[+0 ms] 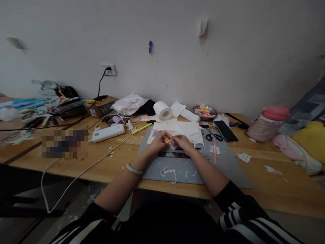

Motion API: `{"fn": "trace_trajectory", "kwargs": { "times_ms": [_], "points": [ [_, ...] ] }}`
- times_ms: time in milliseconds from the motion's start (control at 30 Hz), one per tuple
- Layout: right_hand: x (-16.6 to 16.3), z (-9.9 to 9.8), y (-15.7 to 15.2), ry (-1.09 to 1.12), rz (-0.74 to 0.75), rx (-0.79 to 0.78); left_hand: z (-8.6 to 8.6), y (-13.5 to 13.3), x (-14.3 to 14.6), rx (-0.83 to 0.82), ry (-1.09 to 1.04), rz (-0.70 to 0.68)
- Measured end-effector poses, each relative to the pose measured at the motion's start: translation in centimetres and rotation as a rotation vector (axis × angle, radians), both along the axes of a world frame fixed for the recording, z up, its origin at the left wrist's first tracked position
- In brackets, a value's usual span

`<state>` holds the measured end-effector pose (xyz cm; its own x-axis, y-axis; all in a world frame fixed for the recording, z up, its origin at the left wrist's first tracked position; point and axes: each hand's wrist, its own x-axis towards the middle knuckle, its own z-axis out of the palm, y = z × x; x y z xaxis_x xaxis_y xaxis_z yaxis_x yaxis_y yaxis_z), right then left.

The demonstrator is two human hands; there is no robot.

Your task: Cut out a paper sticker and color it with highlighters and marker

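My left hand is closed round the edge of a small orange piece, which looks like a cut-out. Beside it my right hand has its fingers pinched together at the piece's right side; whatever they grip is too small to make out. Both hands are above a grey cutting mat. White sheets lie just behind the hands. In front of them a dark ruler rests on the mat. Black-handled scissors and a pink pen are to the right.
A metal bowl of colourful pieces stands by the wall, near a paper roll. A phone and a pink-lidded jar are at right. At left lie a white power strip and its cable. Paper scraps litter the table.
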<state>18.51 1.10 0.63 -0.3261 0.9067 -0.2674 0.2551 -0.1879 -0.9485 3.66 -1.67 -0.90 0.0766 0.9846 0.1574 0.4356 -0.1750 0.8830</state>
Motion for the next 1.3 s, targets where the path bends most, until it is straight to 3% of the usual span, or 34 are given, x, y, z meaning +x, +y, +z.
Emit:
{"fn": "trace_trajectory", "kwargs": {
  "times_ms": [367, 600, 1300],
  "points": [
    [-0.2, -0.4, 0.2, 0.009, -0.093, -0.024, 0.0, 0.4, -0.1, -0.144, -0.223, 0.162],
    [-0.2, -0.5, 0.4, 0.021, -0.111, -0.023, -0.6, 0.8, -0.4, -0.223, -0.278, 0.141],
    [-0.1, 0.2, 0.0, 0.081, -0.054, -0.031, -0.2, 0.5, -1.2, -0.157, -0.368, -0.022]
  ]
}}
